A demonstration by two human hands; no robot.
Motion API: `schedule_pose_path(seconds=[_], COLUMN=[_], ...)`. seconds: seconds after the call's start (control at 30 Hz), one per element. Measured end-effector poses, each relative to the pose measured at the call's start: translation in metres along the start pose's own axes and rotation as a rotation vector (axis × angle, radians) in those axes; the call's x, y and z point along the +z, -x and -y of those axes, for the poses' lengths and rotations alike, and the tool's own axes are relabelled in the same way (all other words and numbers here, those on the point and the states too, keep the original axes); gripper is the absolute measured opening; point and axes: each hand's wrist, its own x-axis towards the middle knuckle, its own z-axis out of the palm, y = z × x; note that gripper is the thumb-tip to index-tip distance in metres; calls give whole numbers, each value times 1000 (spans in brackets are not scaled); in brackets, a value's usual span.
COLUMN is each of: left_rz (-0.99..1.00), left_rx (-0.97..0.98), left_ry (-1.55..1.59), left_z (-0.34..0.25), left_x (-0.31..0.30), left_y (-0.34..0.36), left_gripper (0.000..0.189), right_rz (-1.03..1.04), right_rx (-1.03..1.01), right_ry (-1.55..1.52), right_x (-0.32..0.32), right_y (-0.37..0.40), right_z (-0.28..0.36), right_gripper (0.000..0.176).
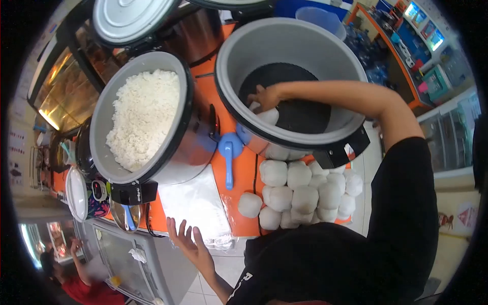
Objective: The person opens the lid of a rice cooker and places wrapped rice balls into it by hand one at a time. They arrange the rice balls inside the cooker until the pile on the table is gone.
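My right hand reaches deep into a large grey rice cooker pot, its fingers curled on a white wrapped rice bundle near the dark bottom. The bundle is partly hidden by my hand. My left hand is held with fingers spread at the front edge of the orange table, holding nothing. Just beyond it lies a stack of clear plastic sheets. Several white rice bundles are piled against the front of the pot, and one bundle sits apart to their left.
An open cooker full of white rice stands at left. A blue scoop lies between the cookers on the orange table. A raised lid is behind. Another person in a red shirt is at lower left.
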Motion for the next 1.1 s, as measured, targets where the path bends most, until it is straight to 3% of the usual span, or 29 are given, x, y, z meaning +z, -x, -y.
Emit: schedule_pose_path(seconds=[0.07,0.13,0.23,0.27,0.33,0.37,0.47,0.53,0.6,0.63,0.7,0.8,0.87,0.93,0.97,1.1], left_rz=[-6,99,533,710,879,927,1075,1159,1195,1311,1258,1261,1265,1203,1177,739], left_rx=[-42,-8,48,88,330,314,422,559,718,645,708,622,452,492,501,924], left_ry=[-24,-56,-102,-148,-250,-257,-483,-539,-426,-442,-533,-312,-292,-134,-60,-173], left_z=[9,0,-2,7,30,39,21,15,23,29,43,43,17,-32,-60,-160], left_x=[-9,9,60,85,133,154,180,190,199,207,207,202,191,174,164,146], left_y=[10,12,5,2,5,6,17,33,53,62,75,61,49,29,21,7], left_gripper=[57,52,42,48,56,62,75,82,88,89,86,91,90,88,86,70], right_rz=[178,260,411,405,249,165,-453,-527,-606,-659,-809,-696,-555,-433,-354,-402], right_rx=[-33,-92,-73,-53,2,34,-648,-454,-430,-422,-470,-313,-178,-151,-186,-426], right_ry=[-458,-485,-472,-430,-252,-159,-70,-515,-598,-643,-848,-1148,-1272,-1120,-1117,-1232], right_x=[-1,-4,2,-4,-16,-25,-55,-63,-46,-33,10,58,82,89,92,72], right_y=[5,10,12,26,56,71,107,211,276,294,308,349,358,360,361,346], right_z=[-12,-6,-10,-6,9,11,-14,15,27,26,20,12,12,24,31,64], right_gripper=[68,57,54,55,50,47,56,50,53,51,31,30,29,38,56,80])
